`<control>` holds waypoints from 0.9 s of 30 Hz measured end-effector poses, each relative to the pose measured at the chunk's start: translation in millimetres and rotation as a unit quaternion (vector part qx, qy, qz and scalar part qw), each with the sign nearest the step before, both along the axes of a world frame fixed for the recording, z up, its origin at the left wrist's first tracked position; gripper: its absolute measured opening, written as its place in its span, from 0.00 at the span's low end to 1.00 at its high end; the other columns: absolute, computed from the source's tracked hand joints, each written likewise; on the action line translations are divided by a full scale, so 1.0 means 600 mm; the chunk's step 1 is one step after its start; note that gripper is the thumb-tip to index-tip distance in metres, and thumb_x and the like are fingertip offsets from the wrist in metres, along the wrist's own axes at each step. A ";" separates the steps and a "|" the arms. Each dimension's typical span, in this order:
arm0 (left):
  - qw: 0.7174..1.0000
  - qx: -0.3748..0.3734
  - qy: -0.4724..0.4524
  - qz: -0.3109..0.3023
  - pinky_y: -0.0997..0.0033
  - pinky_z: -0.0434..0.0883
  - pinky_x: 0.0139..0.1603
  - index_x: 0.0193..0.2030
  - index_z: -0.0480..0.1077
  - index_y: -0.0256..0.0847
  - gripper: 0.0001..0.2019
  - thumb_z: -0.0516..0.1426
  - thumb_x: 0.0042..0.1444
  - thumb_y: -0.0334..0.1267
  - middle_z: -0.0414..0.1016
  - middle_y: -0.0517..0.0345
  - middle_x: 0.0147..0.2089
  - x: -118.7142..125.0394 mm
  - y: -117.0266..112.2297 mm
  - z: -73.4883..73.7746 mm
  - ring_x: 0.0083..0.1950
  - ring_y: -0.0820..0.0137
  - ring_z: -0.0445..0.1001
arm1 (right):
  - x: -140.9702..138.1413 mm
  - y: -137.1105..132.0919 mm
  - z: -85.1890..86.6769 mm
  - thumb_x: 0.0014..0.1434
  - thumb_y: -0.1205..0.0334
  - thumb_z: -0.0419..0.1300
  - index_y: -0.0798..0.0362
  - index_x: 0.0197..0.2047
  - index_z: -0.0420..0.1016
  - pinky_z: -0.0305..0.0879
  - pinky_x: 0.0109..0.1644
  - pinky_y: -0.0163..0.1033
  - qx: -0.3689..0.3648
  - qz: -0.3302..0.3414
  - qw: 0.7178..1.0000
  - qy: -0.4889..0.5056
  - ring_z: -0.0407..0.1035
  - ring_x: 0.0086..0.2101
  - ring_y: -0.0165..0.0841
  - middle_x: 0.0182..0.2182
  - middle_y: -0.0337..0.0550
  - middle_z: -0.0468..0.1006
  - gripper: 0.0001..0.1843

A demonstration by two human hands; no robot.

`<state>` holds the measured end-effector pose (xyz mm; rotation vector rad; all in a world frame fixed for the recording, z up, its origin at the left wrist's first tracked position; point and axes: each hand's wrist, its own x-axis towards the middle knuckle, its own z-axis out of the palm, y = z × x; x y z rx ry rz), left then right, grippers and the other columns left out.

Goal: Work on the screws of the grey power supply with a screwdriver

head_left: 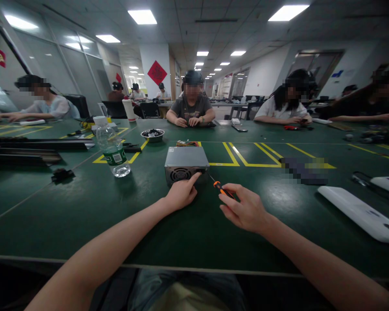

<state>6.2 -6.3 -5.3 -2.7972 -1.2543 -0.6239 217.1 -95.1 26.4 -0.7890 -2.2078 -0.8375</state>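
A grey metal computer power supply (186, 157) stands on the green table, its fan grille facing me and coloured cables bunched behind it. The index finger of my left hand (181, 193) is stretched out to the front face near its right edge, by a dark socket or switch. That hand's other fingers are curled and partly hidden, with nothing seen in them. My right hand (243, 207) pinches a screwdriver (218, 185) with an orange and black handle. Its thin shaft points up and left toward the power supply's right corner; whether the tip touches the case I cannot tell.
A water bottle (115, 151) stands left of the power supply, near a black clip-like part (62, 175). Behind is a metal bowl (152, 136) of small parts. At right lie a pixelated dark object (303, 171) and a white device (359, 214). Several people sit around the table.
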 end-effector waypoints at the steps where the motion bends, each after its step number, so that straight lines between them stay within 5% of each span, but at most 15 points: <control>1: 1.000 0.000 -0.001 -0.001 0.72 0.68 0.36 0.62 0.48 0.39 0.28 0.48 0.54 0.32 0.74 0.56 0.35 0.000 0.000 0.001 0.34 0.69 0.73 | -0.002 -0.001 -0.001 0.56 0.64 0.53 0.55 0.42 0.66 0.66 0.35 0.37 -0.013 0.009 1.000 -0.004 0.68 0.35 0.33 0.42 0.55 0.70 0.09; 5: 1.000 -0.002 -0.005 -0.011 0.71 0.68 0.35 0.62 0.47 0.38 0.28 0.48 0.54 0.32 0.74 0.57 0.34 0.000 -0.002 0.004 0.33 0.69 0.73 | -0.012 -0.001 -0.004 0.55 0.70 0.54 0.55 0.44 0.64 0.66 0.36 0.37 -0.012 0.051 0.998 -0.044 0.69 0.35 0.32 0.44 0.56 0.71 0.12; 9: 1.000 0.001 -0.001 -0.007 0.72 0.68 0.35 0.62 0.47 0.39 0.28 0.48 0.53 0.32 0.74 0.57 0.33 0.001 -0.003 0.005 0.33 0.69 0.73 | -0.018 0.001 -0.005 0.55 0.65 0.58 0.54 0.40 0.65 0.65 0.33 0.34 -0.002 0.058 0.998 -0.031 0.69 0.31 0.29 0.40 0.53 0.74 0.08; 16: 1.000 0.007 -0.006 -0.009 0.72 0.67 0.34 0.62 0.48 0.38 0.28 0.48 0.54 0.32 0.73 0.57 0.32 0.001 0.003 -0.002 0.32 0.68 0.73 | -0.015 -0.006 -0.010 0.56 0.64 0.52 0.58 0.45 0.63 0.68 0.36 0.37 -0.056 0.083 0.995 -0.022 0.70 0.40 0.36 0.44 0.59 0.71 0.13; 22: 1.000 0.010 -0.003 -0.014 0.71 0.67 0.33 0.63 0.47 0.38 0.28 0.48 0.53 0.32 0.74 0.56 0.32 0.001 0.004 -0.001 0.32 0.68 0.73 | -0.012 -0.004 -0.006 0.54 0.67 0.57 0.52 0.49 0.62 0.66 0.31 0.34 0.013 0.045 0.998 -0.028 0.70 0.32 0.31 0.42 0.55 0.73 0.18; 27: 1.000 0.012 0.005 -0.004 0.70 0.68 0.33 0.62 0.48 0.38 0.28 0.48 0.54 0.32 0.74 0.56 0.32 0.003 0.003 0.001 0.32 0.68 0.73 | -0.011 0.002 -0.009 0.56 0.60 0.58 0.52 0.42 0.64 0.66 0.32 0.33 0.022 0.022 1.000 0.003 0.70 0.31 0.30 0.38 0.50 0.74 0.11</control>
